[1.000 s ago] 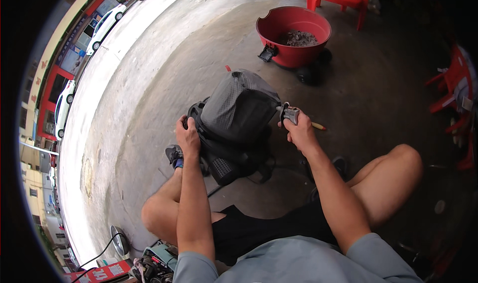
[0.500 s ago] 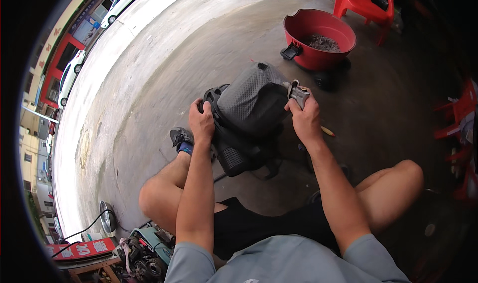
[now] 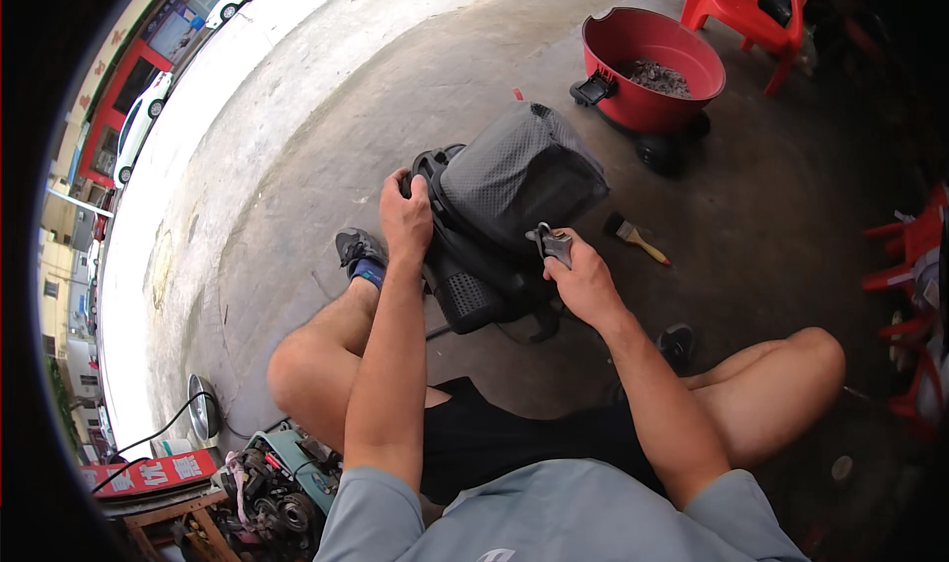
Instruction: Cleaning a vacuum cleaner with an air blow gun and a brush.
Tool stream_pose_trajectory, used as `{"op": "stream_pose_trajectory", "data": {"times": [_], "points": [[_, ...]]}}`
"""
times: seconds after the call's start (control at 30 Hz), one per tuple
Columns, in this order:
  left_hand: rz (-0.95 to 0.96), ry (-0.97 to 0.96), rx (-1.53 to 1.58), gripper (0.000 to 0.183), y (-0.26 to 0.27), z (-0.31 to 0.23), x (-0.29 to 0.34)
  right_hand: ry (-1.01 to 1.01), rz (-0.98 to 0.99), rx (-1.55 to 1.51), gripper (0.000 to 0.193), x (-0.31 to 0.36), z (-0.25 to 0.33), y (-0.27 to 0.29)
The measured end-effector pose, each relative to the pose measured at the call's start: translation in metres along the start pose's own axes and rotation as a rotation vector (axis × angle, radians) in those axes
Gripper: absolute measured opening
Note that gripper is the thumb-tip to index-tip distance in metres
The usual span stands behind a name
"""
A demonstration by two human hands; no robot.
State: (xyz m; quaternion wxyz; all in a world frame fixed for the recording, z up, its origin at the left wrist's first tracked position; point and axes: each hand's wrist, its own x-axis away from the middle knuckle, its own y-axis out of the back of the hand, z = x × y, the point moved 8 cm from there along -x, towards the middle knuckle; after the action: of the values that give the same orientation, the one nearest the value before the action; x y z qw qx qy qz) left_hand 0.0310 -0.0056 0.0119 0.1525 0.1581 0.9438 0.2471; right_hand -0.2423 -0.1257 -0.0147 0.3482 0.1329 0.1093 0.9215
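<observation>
In front of me is a black vacuum cleaner head (image 3: pixel 473 300), tilted on its side, with a grey cloth filter (image 3: pixel 514 176) over its upper part. My left hand (image 3: pixel 406 214) grips the black rim on its left side, fingers wrapped over the edge. In my right hand (image 3: pixel 585 277) is a grey metal air blow gun (image 3: pixel 557 247), its tip close to the lower edge of the filter. A flat paintbrush (image 3: pixel 638 239) with a wooden handle lies on the floor right of the filter.
The red vacuum tub (image 3: pixel 633 43), on black wheels with a black latch, holds grey debris (image 3: pixel 660 78). Behind it is a red plastic chair (image 3: pixel 746 13). Mechanical parts (image 3: pixel 272 508) and a metal bowl-shaped thing (image 3: pixel 204 407) are at lower left. My legs flank the work.
My right hand has brought the blow gun down and left, from the filter's right side to its lower edge. The paintbrush shows more fully. My left hand keeps its grip.
</observation>
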Motion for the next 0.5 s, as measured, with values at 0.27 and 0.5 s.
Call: {"op": "stream_pose_trajectory", "data": {"times": [0.27,0.5], "points": [[-0.009,-0.008,0.026,0.048,-0.003,-0.006,0.002,-0.077,-0.016,0.159,0.031,0.001,-0.054,-0.008],[-0.024,-0.016,-0.038,0.048,0.003,-0.001,-0.001,-0.088,0.053,0.156,0.036,0.008,-0.035,-0.020]]}}
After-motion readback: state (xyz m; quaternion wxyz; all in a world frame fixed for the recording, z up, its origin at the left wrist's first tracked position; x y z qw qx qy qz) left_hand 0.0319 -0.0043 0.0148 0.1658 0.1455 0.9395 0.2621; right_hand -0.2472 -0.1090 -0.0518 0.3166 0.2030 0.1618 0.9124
